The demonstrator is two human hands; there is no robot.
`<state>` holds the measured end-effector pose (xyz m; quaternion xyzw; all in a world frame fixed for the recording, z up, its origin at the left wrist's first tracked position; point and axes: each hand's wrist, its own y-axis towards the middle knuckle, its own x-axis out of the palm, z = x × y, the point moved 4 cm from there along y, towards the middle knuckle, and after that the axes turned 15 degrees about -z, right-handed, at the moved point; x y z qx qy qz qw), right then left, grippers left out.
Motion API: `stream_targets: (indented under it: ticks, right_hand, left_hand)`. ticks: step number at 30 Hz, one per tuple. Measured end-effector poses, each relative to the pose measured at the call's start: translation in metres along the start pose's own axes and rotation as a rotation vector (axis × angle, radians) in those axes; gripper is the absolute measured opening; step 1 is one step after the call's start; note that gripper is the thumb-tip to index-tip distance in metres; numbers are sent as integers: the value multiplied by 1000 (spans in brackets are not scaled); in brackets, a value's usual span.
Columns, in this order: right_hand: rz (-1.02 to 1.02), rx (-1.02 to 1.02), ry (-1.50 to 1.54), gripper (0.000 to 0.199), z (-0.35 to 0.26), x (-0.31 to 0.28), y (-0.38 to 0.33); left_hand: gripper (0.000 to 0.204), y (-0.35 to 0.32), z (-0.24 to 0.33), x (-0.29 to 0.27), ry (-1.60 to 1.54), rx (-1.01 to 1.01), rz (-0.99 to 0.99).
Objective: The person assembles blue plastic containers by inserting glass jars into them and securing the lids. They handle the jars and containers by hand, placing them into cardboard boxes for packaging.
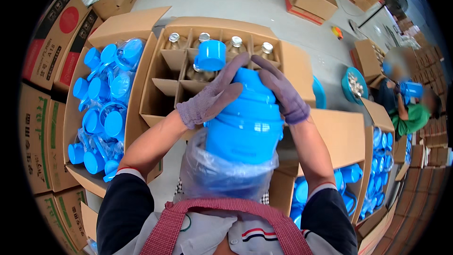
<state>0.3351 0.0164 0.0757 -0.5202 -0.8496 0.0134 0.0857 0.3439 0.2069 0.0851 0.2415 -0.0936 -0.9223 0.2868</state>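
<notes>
A blue plastic thermos shell (245, 132) stands upright in front of my chest, its lower part inside a clear plastic bag (226, 172). Both my hands wear grey-purple knit gloves and cup its narrow top from either side. My left hand (214, 94) presses along the left of the neck, fingers pointing forward. Against the right side lies my right hand (283, 89), its fingertips reaching over the top. Just beyond my left fingers is a blue cup (211, 55) over the divided carton (165, 85); what supports it I cannot tell. Silvery bottle-like liners (236, 45) stand in several compartments.
At left, an open carton (134, 118) holds bagged blue thermos parts (99, 89). More blue parts (351, 174) fill cartons at right. Further right are a teal basin (353, 85) with small pale pieces and a person in green (415, 120). Stacked cartons (35, 132) line the left.
</notes>
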Motion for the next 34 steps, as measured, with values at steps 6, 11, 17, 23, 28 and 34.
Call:
stream_targets:
  ticks: [6, 11, 17, 23, 28, 34]
  right_hand:
    - [-33, -175, -425, 56, 28, -20, 17]
    - [370, -372, 219, 59, 33, -47, -20]
    - [80, -207, -350, 86, 51, -27, 9]
    - [165, -204, 252, 78, 38, -67, 42]
    - [626, -273, -530, 100, 110, -90, 20]
    - [494, -14, -629, 111, 153, -62, 12]
  left_hand:
    - [45, -42, -134, -140, -236, -133, 688]
    - [62, -49, -26, -98, -26, 336, 694]
    - [83, 21, -45, -29, -549, -291, -13]
    - [48, 32, -110, -93, 250, 71, 119]
    - [56, -16, -315, -278, 153, -600, 545]
    - [84, -38, -398, -245, 722, -1234, 24]
